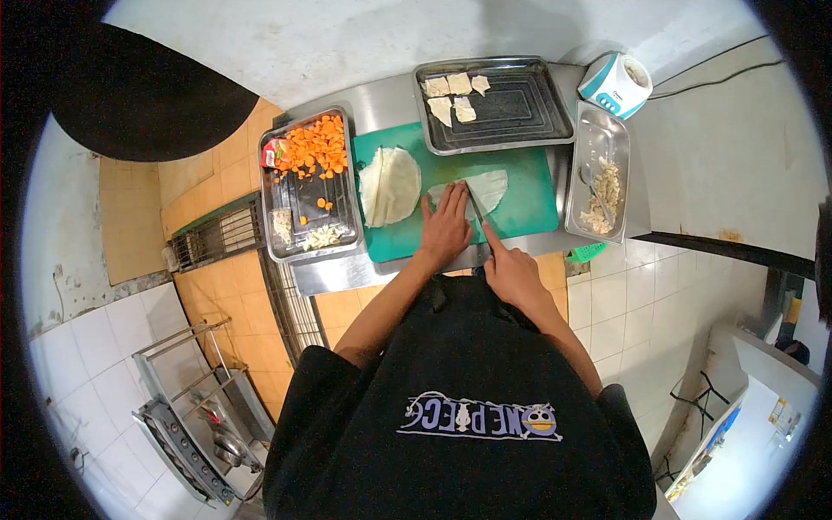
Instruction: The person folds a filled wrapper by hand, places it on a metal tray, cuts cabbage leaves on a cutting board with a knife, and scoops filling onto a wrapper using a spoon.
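Note:
On a green cutting board (390, 247) lies a thin pale wrapper sheet (492, 189). My left hand (446, 230) rests on its left part, fingers stretched out and pressing it down. A knife (475, 204) is in my right hand (513, 273), closed round the handle. The blade lies across the sheet, close beside my left fingertips; whether it has cut through I cannot tell. Left of my hands sits a stack of round wrapper sheets (392, 186). Several cut wrapper pieces (459, 84) lie in a dark tray (520, 130) behind the board.
At the left, a metal tray (290, 195) holds sliced carrots (316, 147) and chopped white pieces (322, 237). A steel pan (576, 186) with a pale chopped mixture (604, 186) and a spoon (593, 180) stands right. A white and teal appliance (614, 85) stands behind it.

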Tool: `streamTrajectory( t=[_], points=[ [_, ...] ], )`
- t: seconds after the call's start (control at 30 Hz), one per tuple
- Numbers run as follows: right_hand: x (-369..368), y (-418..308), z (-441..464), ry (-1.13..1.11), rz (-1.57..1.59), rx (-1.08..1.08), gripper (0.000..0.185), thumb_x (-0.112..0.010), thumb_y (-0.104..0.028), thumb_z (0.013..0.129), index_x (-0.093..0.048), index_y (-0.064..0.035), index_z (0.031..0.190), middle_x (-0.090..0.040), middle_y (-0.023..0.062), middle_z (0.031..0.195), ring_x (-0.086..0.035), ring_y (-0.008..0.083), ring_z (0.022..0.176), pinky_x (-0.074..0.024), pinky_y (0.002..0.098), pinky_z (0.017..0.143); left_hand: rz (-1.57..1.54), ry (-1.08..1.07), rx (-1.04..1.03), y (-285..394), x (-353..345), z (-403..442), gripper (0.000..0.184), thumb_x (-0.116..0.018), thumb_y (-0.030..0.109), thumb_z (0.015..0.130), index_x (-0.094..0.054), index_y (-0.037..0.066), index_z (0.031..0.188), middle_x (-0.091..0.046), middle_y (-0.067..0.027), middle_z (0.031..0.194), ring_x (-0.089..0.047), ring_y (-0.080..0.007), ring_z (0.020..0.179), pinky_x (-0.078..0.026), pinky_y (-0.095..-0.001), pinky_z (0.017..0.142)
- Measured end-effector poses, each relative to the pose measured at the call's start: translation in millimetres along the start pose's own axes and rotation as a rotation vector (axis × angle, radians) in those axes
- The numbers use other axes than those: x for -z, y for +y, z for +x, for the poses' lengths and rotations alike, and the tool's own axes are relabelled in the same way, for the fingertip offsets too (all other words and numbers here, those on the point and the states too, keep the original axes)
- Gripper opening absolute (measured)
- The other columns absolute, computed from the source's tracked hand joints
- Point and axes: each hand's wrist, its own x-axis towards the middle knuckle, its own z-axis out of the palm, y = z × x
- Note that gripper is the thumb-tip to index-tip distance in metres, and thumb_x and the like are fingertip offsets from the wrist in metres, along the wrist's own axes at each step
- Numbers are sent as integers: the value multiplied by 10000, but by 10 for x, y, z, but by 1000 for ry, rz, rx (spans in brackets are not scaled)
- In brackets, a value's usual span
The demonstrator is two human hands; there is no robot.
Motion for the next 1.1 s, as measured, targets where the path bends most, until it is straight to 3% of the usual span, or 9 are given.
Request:
streamTrajectory(
  t=[0.27, 0.5, 0.57, 0.77, 1.1],
  points=[
    [-53, -7, 246, 137, -11, 57, 730, -568, -220, 967, -314, -198, 1652, -701, 305, 837, -691, 511, 820, -537, 617, 829, 7, 14, 13, 11, -33, -10, 753, -635, 270, 894, -406, 7, 1561, -344, -102, 1680, -300, -257, 1567, -218, -676, 1199],
    [22, -43, -21, 34, -26, 4, 725, -564, -220, 974, -312, -198, 1654, -697, 301, 810, -688, 515, 798, -538, 616, 822, -11, 49, 4, -2, -28, -39, 752, -630, 272, 893, -404, 19, 1564, -353, -88, 1677, -301, -248, 1566, -221, -690, 1187],
    [65, -44, -45, -35, -33, -12, 719, -577, -245, 967, -330, -163, 1637, -717, 298, 893, -710, 494, 835, -550, 611, 811, -1, 48, -3, -1, -35, -26, 751, -629, 272, 894, -404, 20, 1564, -350, -86, 1679, -297, -246, 1567, -226, -694, 1183],
    [73, -62, 103, 27, -61, 40, 706, -585, -231, 965, -349, -130, 1622, -722, 285, 903, -711, 486, 846, -551, 608, 803, -19, 33, 6, -7, -87, -32, 783, -633, 275, 902, -359, 22, 1590, -304, -91, 1707, -286, -260, 1574, -185, -685, 1191],
    [99, -87, -41, 25, -48, 35, 719, -568, -213, 972, -321, -160, 1645, -705, 298, 855, -698, 493, 834, -541, 602, 818, -26, 22, 31, 11, -73, -37, 752, -628, 264, 909, -380, 28, 1579, -307, -77, 1703, -267, -240, 1583, -191, -701, 1192]
  ],
)
